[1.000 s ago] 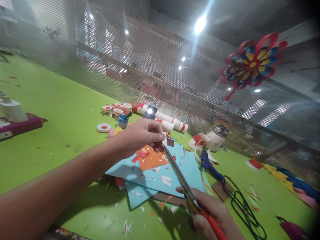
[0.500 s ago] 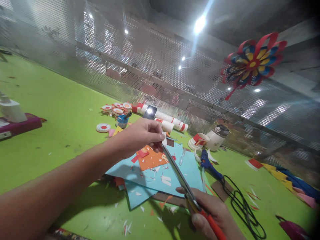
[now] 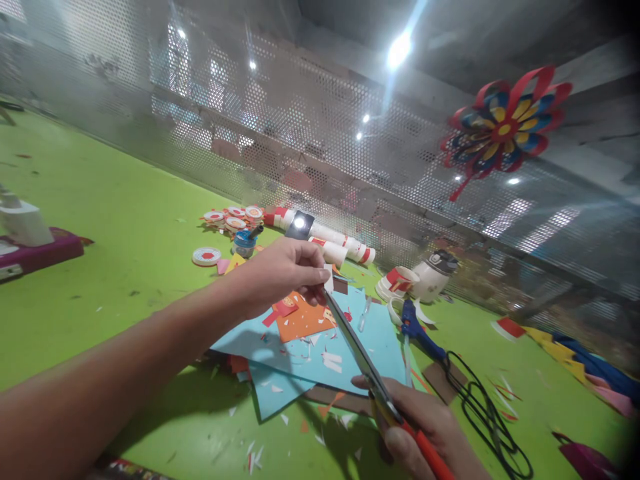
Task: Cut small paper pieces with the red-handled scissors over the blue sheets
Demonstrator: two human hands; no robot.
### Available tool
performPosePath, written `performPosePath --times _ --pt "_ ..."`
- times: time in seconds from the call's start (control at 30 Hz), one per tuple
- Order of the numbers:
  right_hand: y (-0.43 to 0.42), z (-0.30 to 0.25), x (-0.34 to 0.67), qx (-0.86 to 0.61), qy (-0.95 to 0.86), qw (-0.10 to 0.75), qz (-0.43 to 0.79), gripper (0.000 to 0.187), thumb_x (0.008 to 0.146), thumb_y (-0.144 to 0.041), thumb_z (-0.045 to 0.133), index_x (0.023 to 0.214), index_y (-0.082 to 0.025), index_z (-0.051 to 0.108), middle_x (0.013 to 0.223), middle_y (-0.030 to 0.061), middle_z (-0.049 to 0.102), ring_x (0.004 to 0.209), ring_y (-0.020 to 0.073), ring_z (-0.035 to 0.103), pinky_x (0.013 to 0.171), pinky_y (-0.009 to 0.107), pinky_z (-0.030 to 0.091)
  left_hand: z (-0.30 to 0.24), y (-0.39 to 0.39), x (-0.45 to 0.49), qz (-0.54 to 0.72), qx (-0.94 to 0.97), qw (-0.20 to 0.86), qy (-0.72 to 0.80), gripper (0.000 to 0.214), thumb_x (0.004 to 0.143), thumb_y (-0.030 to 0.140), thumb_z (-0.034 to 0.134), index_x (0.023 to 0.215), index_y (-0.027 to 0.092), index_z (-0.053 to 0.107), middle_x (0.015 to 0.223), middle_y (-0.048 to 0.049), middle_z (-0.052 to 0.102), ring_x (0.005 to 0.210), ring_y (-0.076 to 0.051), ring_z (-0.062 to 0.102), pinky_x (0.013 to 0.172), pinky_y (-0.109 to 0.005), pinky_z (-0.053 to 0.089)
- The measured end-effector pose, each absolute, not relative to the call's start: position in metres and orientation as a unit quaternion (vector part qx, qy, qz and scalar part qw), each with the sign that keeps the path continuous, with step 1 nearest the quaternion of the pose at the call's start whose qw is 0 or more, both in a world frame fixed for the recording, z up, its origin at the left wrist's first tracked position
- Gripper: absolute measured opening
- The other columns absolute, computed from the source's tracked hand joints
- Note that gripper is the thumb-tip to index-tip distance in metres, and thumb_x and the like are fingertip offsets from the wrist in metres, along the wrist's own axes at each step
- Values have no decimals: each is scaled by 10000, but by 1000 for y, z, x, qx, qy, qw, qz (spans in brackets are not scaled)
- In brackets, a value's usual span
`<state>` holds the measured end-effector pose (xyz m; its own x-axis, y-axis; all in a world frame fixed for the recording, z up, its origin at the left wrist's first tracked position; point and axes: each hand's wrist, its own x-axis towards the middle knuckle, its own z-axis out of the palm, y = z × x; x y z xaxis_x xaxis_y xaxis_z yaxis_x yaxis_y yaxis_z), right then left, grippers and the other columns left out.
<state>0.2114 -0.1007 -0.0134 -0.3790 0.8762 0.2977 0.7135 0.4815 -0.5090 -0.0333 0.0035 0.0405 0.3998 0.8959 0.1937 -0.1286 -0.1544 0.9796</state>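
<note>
My left hand (image 3: pixel 283 272) reaches out over the green table (image 3: pixel 125 227) and pinches a small white paper piece (image 3: pixel 329 278) between thumb and fingers. My right hand (image 3: pixel 425 430) at the bottom grips red-handled scissors (image 3: pixel 367 363), whose long blades point up to the white piece and meet it at their tip. Below both lie light blue paper sheets (image 3: pixel 305 357) and an orange sheet (image 3: pixel 303 319) with scattered scraps.
A blue glue gun (image 3: pixel 417 330) with a black cord (image 3: pixel 487 417) lies to the right. White and red paper tubes (image 3: pixel 333 245), round discs (image 3: pixel 233 217), a white jar (image 3: pixel 435 273) and a perforated metal screen (image 3: pixel 280 133) line the back. A paper pinwheel (image 3: pixel 505 127) hangs upper right.
</note>
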Motion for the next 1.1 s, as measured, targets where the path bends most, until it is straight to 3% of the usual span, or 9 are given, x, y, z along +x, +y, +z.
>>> performPosePath --times 0.3,0.5,0.7,0.9,1.1 --pt "-99 -6 203 -465 -808 295 207 491 856 -600 458 1094 -237 688 609 -8 606 508 143 551 596 244 489 41 3 -33 451 609 570 318 151 758 119 592 612 123 553 540 -41 649 504 -105 597 539 -229 473" --pt "-99 -10 204 -454 -808 299 227 462 867 -590 453 1086 -246 672 749 19 696 675 192 646 611 243 484 40 3 -32 450 608 571 320 152 750 111 599 607 124 551 534 -36 644 502 -110 603 539 -234 479" --pt "-99 -9 207 -479 -810 270 205 511 861 -607 446 1099 -221 681 583 -1 614 537 169 578 637 263 501 39 4 -32 446 610 573 317 155 762 120 598 616 126 547 528 -36 644 499 -108 601 530 -228 471" --pt "-95 1 199 -423 -814 286 278 429 873 -545 472 1085 -232 675 656 -15 627 505 115 533 557 190 470 41 3 -32 440 611 571 326 163 763 136 594 610 133 539 517 -29 626 510 -118 599 543 -244 465" --pt "-92 -10 202 -440 -823 269 237 511 868 -599 421 1045 -208 700 738 38 697 641 194 636 555 220 487 40 5 -32 461 617 554 317 148 724 178 620 605 141 539 599 -31 625 517 -113 569 570 -278 468"
